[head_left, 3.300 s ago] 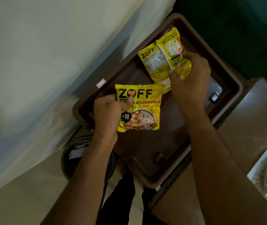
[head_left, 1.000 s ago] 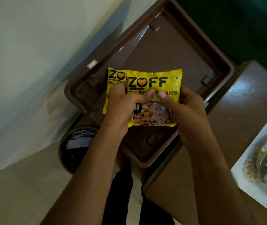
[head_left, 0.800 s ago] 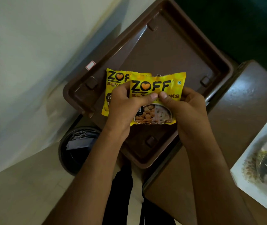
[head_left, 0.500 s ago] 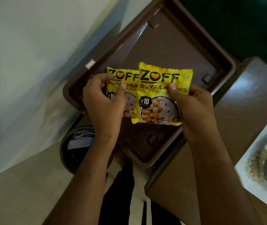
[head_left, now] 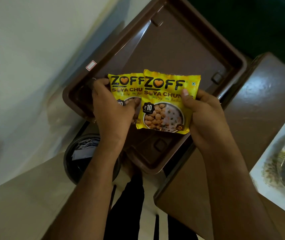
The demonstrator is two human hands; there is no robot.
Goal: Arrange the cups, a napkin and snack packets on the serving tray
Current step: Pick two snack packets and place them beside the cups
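Left hand (head_left: 114, 110) gripping left packet (head_left: 126, 87), thumb on its front. Right hand (head_left: 205, 115) pinching right packet (head_left: 166, 103) at its right edge. Right packet overlapping the left one, both held face up just above brown tray (head_left: 181, 42). Bin (head_left: 79, 160) below, on the floor.

A dark brown tabletop (head_left: 259, 108) is carrying the brown serving tray (head_left: 181, 42) in front of me, and the tray's near corner is jutting out past the tabletop's edge. At my right, a white patterned sheet (head_left: 266, 184) is lying on the tabletop. Below me, the pale floor (head_left: 25, 205) is bearing a round dark bin (head_left: 74, 161) holding paper scraps.
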